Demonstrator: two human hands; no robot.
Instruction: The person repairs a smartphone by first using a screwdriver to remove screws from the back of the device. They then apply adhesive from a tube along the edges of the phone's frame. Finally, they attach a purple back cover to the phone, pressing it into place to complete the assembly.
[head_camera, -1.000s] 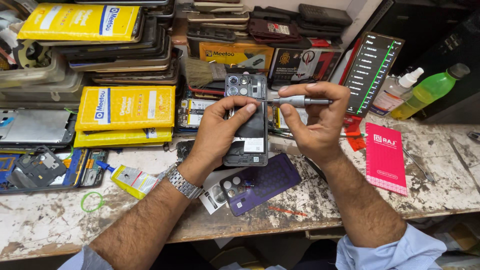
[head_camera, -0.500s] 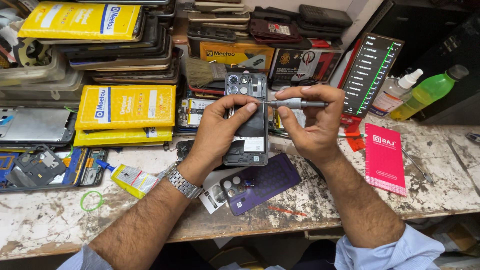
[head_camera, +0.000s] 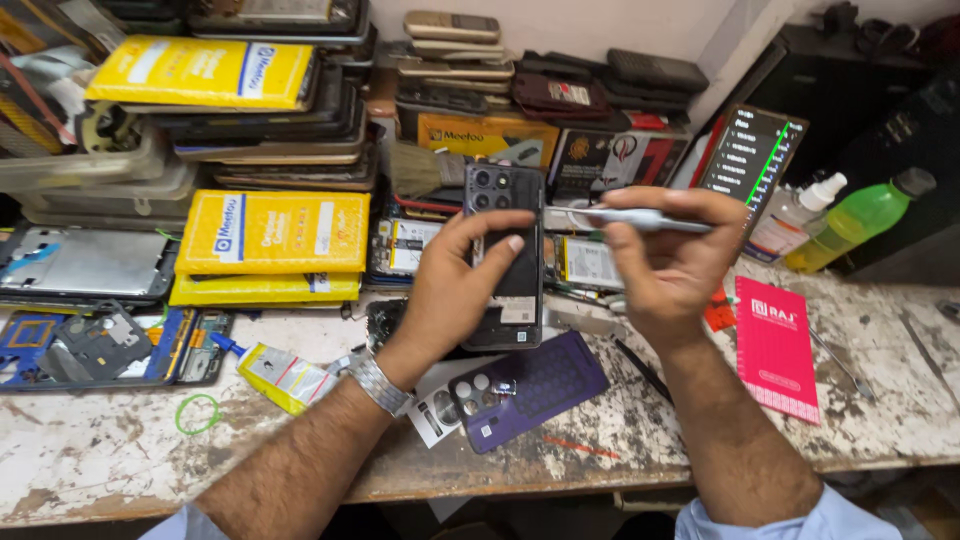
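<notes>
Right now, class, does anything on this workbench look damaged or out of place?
Yes. The phone in the left hand has its back off; the purple back cover lies loose below it. The tabletop is chipped and stained.

The opened phone (head_camera: 505, 255) is showing dark, matt plastic inside, with glossy camera lenses at its top. The screwdriver (head_camera: 645, 219) is gleaming like smooth pale metal. The wristwatch band (head_camera: 379, 383) is shining as linked steel. The purple back cover (head_camera: 535, 388) is looking like smooth, satin plastic. The counter (head_camera: 110, 470) is looking rough, its white coating wearing and flaking. The yellow boxes (head_camera: 272, 232) are looking like glossy printed card.
</notes>
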